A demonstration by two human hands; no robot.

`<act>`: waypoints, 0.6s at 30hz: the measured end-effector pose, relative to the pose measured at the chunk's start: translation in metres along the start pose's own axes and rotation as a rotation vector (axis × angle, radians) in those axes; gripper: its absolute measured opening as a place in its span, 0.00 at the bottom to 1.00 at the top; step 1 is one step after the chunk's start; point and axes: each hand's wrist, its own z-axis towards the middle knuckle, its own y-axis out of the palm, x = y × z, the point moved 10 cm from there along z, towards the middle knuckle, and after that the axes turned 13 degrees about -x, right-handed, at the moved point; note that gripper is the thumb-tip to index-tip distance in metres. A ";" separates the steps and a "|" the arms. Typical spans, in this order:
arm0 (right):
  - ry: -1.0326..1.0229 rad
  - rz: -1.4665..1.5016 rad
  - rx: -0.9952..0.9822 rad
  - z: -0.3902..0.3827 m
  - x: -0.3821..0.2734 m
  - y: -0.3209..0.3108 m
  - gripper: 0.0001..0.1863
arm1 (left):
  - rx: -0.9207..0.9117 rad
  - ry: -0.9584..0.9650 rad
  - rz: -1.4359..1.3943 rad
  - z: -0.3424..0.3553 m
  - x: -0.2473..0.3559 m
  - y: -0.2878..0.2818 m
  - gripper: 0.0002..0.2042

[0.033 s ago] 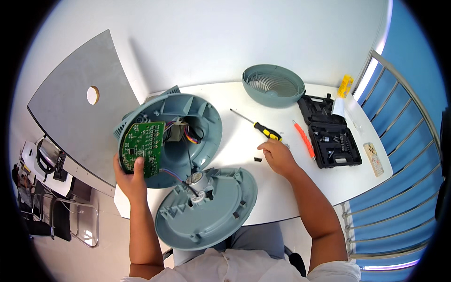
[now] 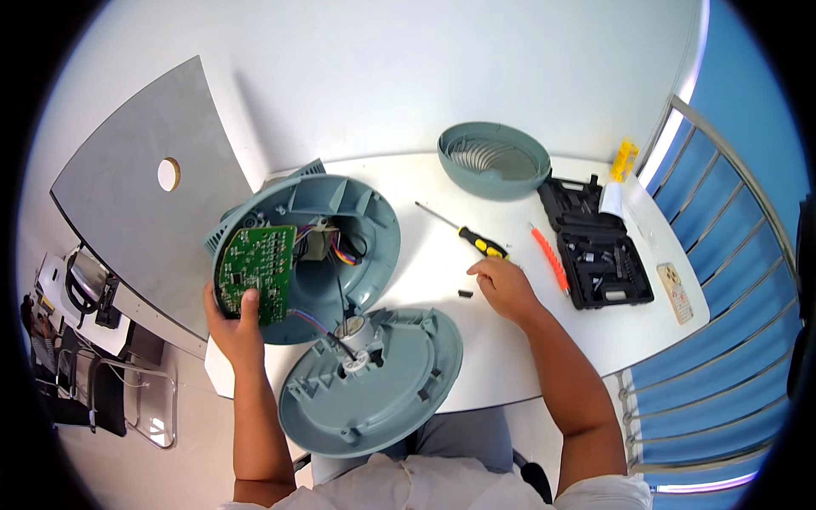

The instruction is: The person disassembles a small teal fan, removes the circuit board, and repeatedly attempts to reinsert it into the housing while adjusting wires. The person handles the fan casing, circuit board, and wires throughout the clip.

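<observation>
Left hand (image 2: 235,327) grips the green circuit board (image 2: 255,272) by its lower edge, thumb pressed on the face of the board and the other fingers hidden behind it. That board stands tilted at the rim of an opened teal-grey round housing shell (image 2: 357,229), which leans up off the white table (image 2: 510,340). Coloured wires (image 2: 340,251) run from the board into the shell's hollow, and a dark lead runs down to a small motor (image 2: 355,336) in the centre of a second round teal shell (image 2: 382,391), which lies flat at the near edge of the table, partly over the person's lap.

Right hand (image 2: 503,285) rests on the table, fingers loosely curled with nothing held; its fingertips lie just beside the tip end of a yellow-and-black screwdriver (image 2: 467,236). A small dark part (image 2: 465,293) lies on the table just left of this hand.

Farther back on the table sits a teal grille cover (image 2: 493,157), dish-like, with ribs inside. To the right lies an open black tool case (image 2: 599,251), with an orange strip of bits (image 2: 549,257) beside it on the left. A small remote control (image 2: 677,291) lies near the table's right edge.
</observation>
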 end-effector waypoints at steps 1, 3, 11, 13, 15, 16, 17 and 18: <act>-0.008 0.009 0.023 0.000 0.003 -0.007 0.09 | 0.002 0.002 0.015 -0.001 0.001 0.000 0.28; -0.035 0.057 0.147 -0.005 0.002 -0.035 0.08 | 0.010 -0.016 -0.008 -0.005 -0.004 0.000 0.27; 0.114 0.394 0.728 -0.059 0.056 -0.138 0.09 | -0.064 0.080 0.152 0.022 0.028 0.025 0.24; 0.133 0.397 0.709 -0.057 0.061 -0.137 0.09 | -0.121 0.081 0.266 0.033 0.039 0.039 0.23; 0.165 0.238 0.601 -0.048 0.057 -0.127 0.09 | -0.147 0.093 0.284 0.040 0.048 0.055 0.22; 0.181 0.158 0.545 -0.043 0.055 -0.121 0.09 | -0.160 0.099 0.293 0.043 0.050 0.061 0.22; 0.228 0.142 0.438 -0.037 0.058 -0.111 0.10 | -0.171 0.092 0.255 0.044 0.047 0.063 0.22; 0.239 0.127 0.405 -0.035 0.062 -0.107 0.10 | -0.167 0.082 0.232 0.044 0.048 0.063 0.23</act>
